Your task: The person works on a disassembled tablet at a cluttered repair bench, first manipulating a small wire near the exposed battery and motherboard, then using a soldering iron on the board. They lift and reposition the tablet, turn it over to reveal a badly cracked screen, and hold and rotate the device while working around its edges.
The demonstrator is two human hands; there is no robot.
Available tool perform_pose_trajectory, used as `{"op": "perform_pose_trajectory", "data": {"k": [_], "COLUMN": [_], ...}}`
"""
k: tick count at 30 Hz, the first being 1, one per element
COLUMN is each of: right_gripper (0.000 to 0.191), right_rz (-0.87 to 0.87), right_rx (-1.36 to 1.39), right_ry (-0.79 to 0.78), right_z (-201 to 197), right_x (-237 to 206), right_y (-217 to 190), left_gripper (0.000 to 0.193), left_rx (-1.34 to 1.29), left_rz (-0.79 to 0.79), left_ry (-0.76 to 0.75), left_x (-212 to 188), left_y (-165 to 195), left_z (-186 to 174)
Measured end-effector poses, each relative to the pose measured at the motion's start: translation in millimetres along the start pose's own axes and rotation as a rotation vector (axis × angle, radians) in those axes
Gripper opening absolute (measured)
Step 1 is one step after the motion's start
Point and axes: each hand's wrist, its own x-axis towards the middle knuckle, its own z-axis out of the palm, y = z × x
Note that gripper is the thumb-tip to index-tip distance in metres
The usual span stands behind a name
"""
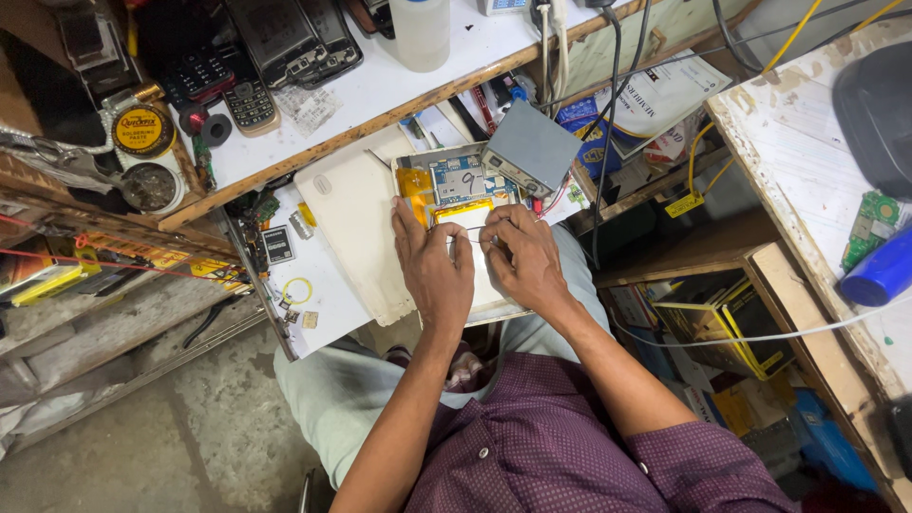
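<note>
An opened tablet (pixel 454 180) lies in front of me, its blue circuit board, yellow tape and silver battery exposed. Its white back cover (pixel 353 223) lies to its left. My left hand (pixel 432 266) rests flat over the tablet's lower left part, fingers pointing up. My right hand (pixel 522 256) is beside it with fingertips pinched together on a thin wire or small part near the battery's top edge; what it grips is too small to tell. Both hands nearly touch each other.
A grey metal box (pixel 532 147) stands just above the tablet. On the white shelf (pixel 361 95) lie old phones (pixel 252 100), a white bottle (pixel 421 33) and tins of solder paste (pixel 142 130). Cables hang at the top; a wooden bench (pixel 807 180) stands right.
</note>
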Motion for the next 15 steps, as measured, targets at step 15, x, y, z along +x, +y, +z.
{"op": "perform_pose_trajectory", "data": {"k": [15], "right_gripper": [0.011], "right_rz": [0.033], "right_rx": [0.011], "right_ry": [-0.029], "right_z": [-1.2], "right_x": [0.3], "right_y": [-0.7], "left_gripper": [0.014], "left_rx": [0.011], "left_rz": [-0.013], "left_ry": [-0.018], "left_x": [-0.5], "left_y": [-1.8], "left_z": [2.0]}}
